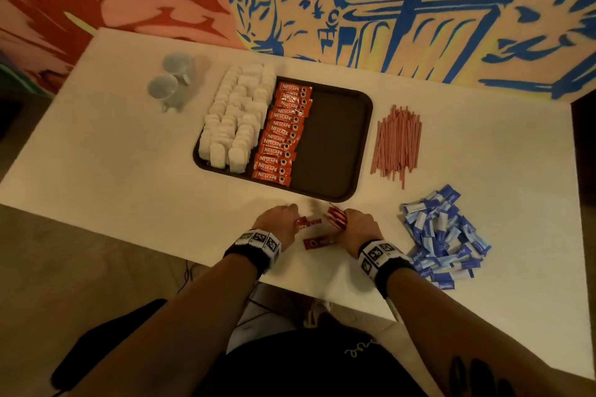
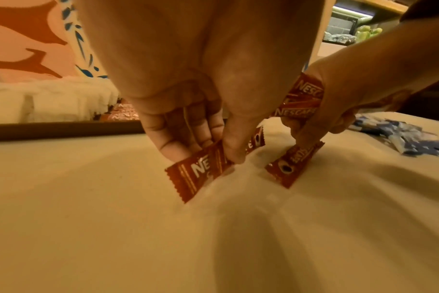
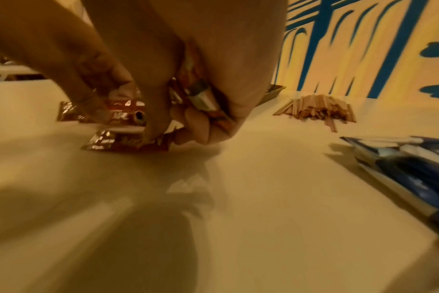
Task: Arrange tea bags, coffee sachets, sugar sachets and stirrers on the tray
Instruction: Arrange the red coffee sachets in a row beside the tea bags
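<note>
A white table point(image 1: 129, 145) stands against a painted wall. At its near edge the left hand point(image 1: 276, 222) pinches one coffee sachet point(image 2: 208, 168) between thumb and fingers; the right hand point(image 1: 359, 225) clutches a small bundle of sachets point(image 1: 337, 217) and fingers another one lying flat point(image 1: 317, 242). These foil packets look light and slick, best nipped at a crimped end. Beyond, the tray point(image 1: 335, 138) holds tea bags point(image 1: 235, 119) and a coffee row point(image 1: 283, 135); stirrers point(image 1: 396, 142) and sugar sachets point(image 1: 443, 235) wait to the right
</note>
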### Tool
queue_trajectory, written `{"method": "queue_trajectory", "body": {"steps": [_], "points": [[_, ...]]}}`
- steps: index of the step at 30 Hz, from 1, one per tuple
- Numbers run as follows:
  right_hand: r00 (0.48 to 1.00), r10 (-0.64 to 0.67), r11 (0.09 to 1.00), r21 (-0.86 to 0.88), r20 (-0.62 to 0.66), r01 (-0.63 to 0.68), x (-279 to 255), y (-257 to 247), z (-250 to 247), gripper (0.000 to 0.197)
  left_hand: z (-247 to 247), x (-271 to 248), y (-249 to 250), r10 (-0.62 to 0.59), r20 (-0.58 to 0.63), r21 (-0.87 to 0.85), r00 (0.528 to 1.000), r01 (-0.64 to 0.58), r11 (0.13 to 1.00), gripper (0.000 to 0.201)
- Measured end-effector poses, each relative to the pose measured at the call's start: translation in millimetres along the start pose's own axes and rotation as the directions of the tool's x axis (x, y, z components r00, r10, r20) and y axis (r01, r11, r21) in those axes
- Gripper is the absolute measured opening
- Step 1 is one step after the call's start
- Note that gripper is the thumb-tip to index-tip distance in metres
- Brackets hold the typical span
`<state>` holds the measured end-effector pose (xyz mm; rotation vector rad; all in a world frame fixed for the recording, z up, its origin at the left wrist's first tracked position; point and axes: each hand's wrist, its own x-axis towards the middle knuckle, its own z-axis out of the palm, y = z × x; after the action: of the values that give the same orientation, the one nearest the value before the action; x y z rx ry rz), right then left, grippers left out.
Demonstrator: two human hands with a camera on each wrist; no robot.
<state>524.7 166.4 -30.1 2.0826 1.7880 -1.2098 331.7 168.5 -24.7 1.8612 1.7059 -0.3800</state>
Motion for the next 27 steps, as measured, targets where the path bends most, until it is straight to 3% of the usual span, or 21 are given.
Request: {"method": "queue_trajectory", "body": {"steps": [2,4,6,9,11,14,17,20,24,27], "points": [[0.999,-0.009,0.997,0.071,-0.031,0.011,-2,-3,-12,0.028,-14,-6,-2,-0.064,-0.033,-0.107,0.997,0.061,0.992,0.024],[0.998,-0.051,0.982,0.182,-0.045,0.059,-6,-8,-28,0.028,-33,-11,-4,-0.108,-0.076,-0.341,0.991,0.076,0.937,0.033],[0.992,-0.107,0.948,0.293,-0.065,0.122,-13,-17,-49,0.024,-56,-18,-6,-0.082,-0.089,-0.54,0.993,0.021,0.842,0.031],[0.978,-0.156,0.917,0.349,-0.136,0.194,-22,-41,-84,0.026,-95,-28,-11,0.02,-0.113,-0.688,0.993,-0.092,0.72,0.028],[0.965,-0.201,0.908,0.338,-0.168,0.248,-24,-62,-108,0.024,-123,-33,-14,0.115,-0.115,-0.697,0.987,-0.162,0.699,0.023],[0.931,-0.304,0.876,0.326,-0.201,0.357,-26,-99,-143,0.029,-163,-38,-14,0.248,-0.137,-0.601,0.959,-0.28,0.748,0.02],[0.891,-0.377,0.828,0.34,-0.253,0.446,-30,-134,-172,0.025,-201,-40,-17,0.265,-0.162,-0.597,0.951,-0.308,0.74,0.017],[0.879,-0.361,0.772,0.429,-0.312,0.469,-41,-165,-194,0.02,-233,-41,-23,0.281,-0.254,-0.632,0.925,-0.379,0.676,0.005],[0.851,-0.266,0.534,0.666,-0.452,0.521,-56,-198,-206,0.023,-267,-50,-28,0.255,-0.384,-0.718,0.888,-0.46,0.522,0.004],[0.854,-0.228,0.337,0.785,-0.467,0.519,-69,-223,-213,0.042,-292,-56,-29,0.244,-0.452,-0.769,0.858,-0.513,0.38,0.024]]}}
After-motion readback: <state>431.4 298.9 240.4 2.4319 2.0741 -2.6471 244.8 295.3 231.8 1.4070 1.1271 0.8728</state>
